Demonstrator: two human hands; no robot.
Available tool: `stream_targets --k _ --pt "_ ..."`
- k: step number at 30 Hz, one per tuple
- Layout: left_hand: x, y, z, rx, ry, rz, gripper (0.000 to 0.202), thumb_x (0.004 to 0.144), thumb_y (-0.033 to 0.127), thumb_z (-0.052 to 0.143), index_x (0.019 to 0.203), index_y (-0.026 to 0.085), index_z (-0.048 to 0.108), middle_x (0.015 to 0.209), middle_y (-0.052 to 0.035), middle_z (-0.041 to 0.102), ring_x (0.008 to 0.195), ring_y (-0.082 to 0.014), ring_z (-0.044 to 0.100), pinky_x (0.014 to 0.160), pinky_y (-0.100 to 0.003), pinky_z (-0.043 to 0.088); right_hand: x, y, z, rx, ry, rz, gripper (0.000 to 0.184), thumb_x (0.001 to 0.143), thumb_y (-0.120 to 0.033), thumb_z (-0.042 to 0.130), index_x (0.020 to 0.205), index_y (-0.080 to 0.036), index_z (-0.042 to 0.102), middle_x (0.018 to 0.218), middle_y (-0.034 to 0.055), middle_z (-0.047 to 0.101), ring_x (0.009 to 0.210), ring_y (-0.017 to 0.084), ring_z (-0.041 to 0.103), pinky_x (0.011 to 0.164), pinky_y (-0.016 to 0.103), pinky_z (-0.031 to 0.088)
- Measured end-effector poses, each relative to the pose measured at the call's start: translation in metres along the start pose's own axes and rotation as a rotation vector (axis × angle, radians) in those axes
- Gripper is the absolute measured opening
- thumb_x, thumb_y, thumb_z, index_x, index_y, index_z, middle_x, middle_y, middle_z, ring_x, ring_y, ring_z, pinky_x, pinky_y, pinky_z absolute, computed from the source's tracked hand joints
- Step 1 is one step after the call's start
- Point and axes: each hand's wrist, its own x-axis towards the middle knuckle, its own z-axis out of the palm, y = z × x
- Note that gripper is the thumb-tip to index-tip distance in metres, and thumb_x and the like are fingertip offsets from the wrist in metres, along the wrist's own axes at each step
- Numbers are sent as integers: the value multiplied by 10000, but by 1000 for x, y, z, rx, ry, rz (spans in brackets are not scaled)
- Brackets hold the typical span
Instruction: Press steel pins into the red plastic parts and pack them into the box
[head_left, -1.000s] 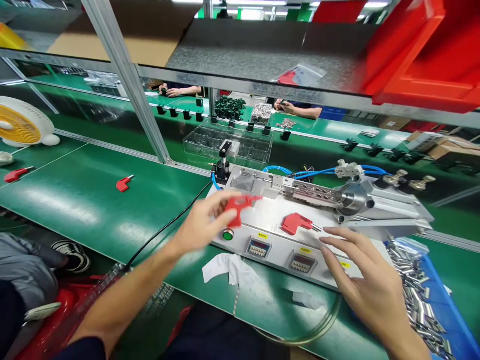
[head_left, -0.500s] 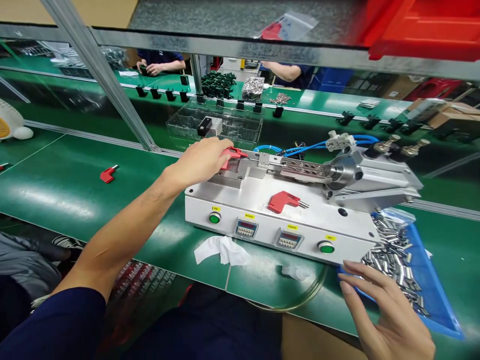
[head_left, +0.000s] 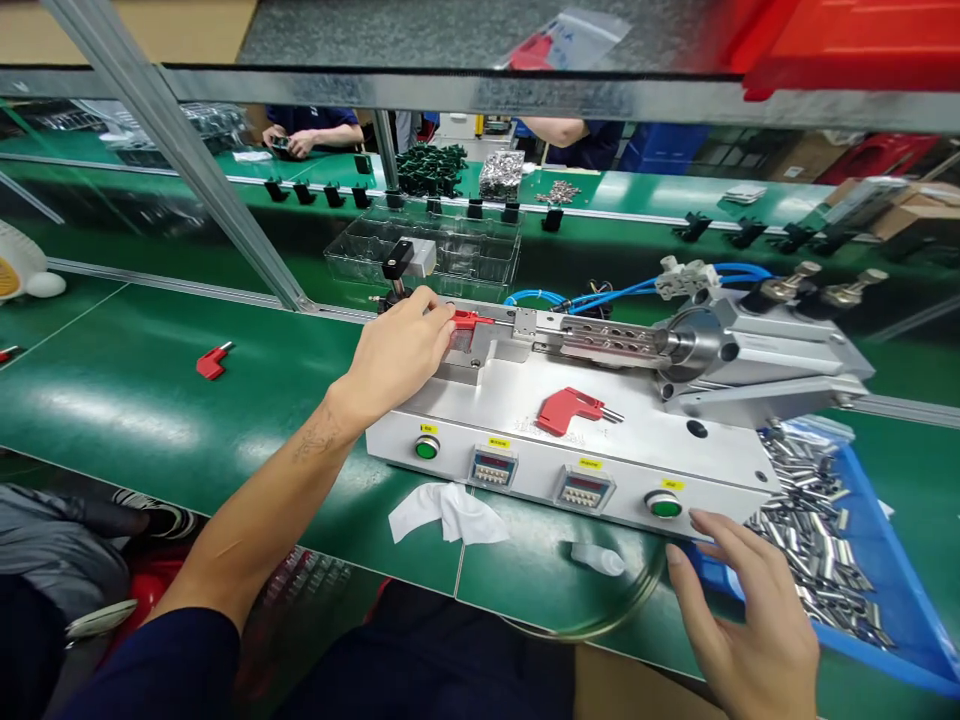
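Loose red part, left of frame: a small angled red plastic part with a silvery metal pin point(head_left: 211, 365) lies alone on the smooth, glossy green bench top point(head_left: 150, 400)
My left hand, centre: my left hand point(head_left: 397, 355) has its fingers bent and drawn nearly together at the left end of the next red part; the tips are partly hidden, so I cannot tell whether they pinch it or only press
Red part under my fingers, just above centre: the slim red plastic part with a cut-out grip point(head_left: 466, 322) sits in the grey metal nest; I'd judge it light, stiff and a little slippery, best held by its broad left end, clear of the narrow end
White cloth, lower centre: a soft, crumpled white cloth point(head_left: 446, 512) lies before the boxy white metal machine base point(head_left: 495, 405)
Second red part, right of centre: a chunky angled red plastic part with silvery pins point(head_left: 568, 412) lies flat on that base; likely easiest to lift by the thick body
My right hand, lower right: my right hand point(head_left: 750, 610) is loosely spread, holding nothing, near the round green push button point(head_left: 664, 507)
Tray, right edge: short, shiny silvery metal tubes point(head_left: 817, 550) heap in a blue plastic tray point(head_left: 889, 650); hard, smooth, probably slippery
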Motion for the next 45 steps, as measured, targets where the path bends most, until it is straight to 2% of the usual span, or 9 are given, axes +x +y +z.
stream_targets --k 4,10,15,18,21,27,33,40,45 --pt "0 3 1 18 -18 -5 353 1085 248 417 1196 124 729 1227 -128 649 954 -266 712 730 -349 566 -1 6 10 21 -33 17 490 1043 -281 601 1525 -266 517 1225 128 636 945 260 704 902 427 614" --pt "-13 5 21 -197 265 -58 363 1084 248 411 1187 147 744 1254 -119 688 1085 -262 697 875 -359 565 -8 11 15 80 -30 85 430 1030 -275 603 1454 -239 544 1142 110 654 888 238 684 831 408 624" --pt "-19 -3 16 -190 205 15 337 1062 275 459 1206 172 747 1261 -110 686 1038 -272 693 817 -369 559 8 12 13 99 -34 145 191 1022 -301 601 1196 -223 615 889 46 666 722 204 663 708 350 603" --pt "-47 -3 18 -201 353 105 290 1058 244 497 1205 164 735 1184 -130 687 1014 -270 670 860 -384 549 17 14 12 133 -20 169 101 1024 -331 606 1069 -241 619 770 5 650 622 182 638 653 315 583" --pt "-91 2 37 -200 552 121 163 1034 176 570 1106 175 716 920 -85 662 829 -230 636 733 -343 504 17 19 13 162 30 150 106 1037 -345 603 1085 -254 627 781 -5 667 591 172 636 634 300 571" --pt "-136 8 62 -417 317 112 331 1073 189 529 1404 190 536 831 -3 687 674 -160 641 675 -288 519 10 28 17 169 50 183 180 1027 -418 635 1122 -266 658 772 -5 673 565 190 635 629 331 570" --pt "-130 10 52 -543 218 35 122 1075 232 514 1035 209 626 847 -38 705 701 -164 677 665 -263 563 0 37 24 144 37 230 279 1021 -520 634 1160 -284 684 791 3 680 595 216 646 640 363 557" --pt "-126 3 55 -517 214 99 113 1062 242 556 996 200 638 702 19 629 575 -123 590 578 -225 483 1 36 25 75 66 316 255 1007 -522 661 1073 -277 692 776 11 679 613 219 642 606 358 506" --pt "-124 8 38 -670 103 105 57 1039 193 603 1012 201 652 741 24 632 607 -122 573 598 -226 478 10 17 21 169 20 213 200 1036 -412 609 1136 -239 606 761 2 653 588 187 635 614 324 569"
